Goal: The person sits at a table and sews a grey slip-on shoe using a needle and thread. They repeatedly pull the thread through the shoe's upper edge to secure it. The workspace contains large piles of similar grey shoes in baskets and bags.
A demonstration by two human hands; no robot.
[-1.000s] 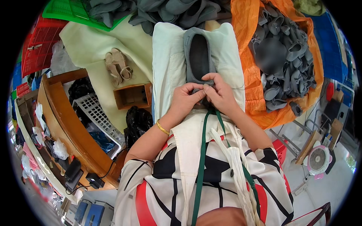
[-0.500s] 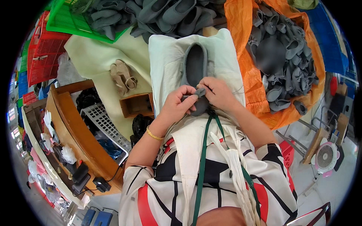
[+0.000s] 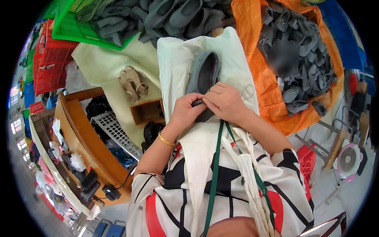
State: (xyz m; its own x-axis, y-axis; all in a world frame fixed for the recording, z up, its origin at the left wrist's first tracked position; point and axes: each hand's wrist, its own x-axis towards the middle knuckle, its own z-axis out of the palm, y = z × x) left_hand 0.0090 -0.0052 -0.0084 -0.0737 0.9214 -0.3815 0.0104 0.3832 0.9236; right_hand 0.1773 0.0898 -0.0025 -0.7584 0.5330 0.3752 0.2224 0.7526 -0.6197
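A grey shoe (image 3: 192,77) lies on a white cloth-covered cushion (image 3: 173,55) in front of me, its opening facing up and its toe end toward me. My left hand (image 3: 188,108) pinches the grey strap of the shoe between thumb and fingers. Close against it, my right hand (image 3: 226,102) is closed with its fingertips at the same strap; whether a needle is in it I cannot make out. A thin loop of thread (image 3: 248,91) shows on the cushion beside the right hand. The hands cover the front part of the shoe.
Grey shoes fill a green crate (image 3: 67,27) and pile up behind the cushion. An orange sack (image 3: 252,55) of grey shoe pieces stands at the right. Beige sandals (image 3: 133,83) and a small wooden box (image 3: 147,111) lie left, near a wooden drawer unit (image 3: 79,130). A fan (image 3: 349,158) stands far right.
The shoe has tilted and turned, showing more of its left side and inner lining. My hands have come closer together, and the upright strap end is now hidden between my fingers.
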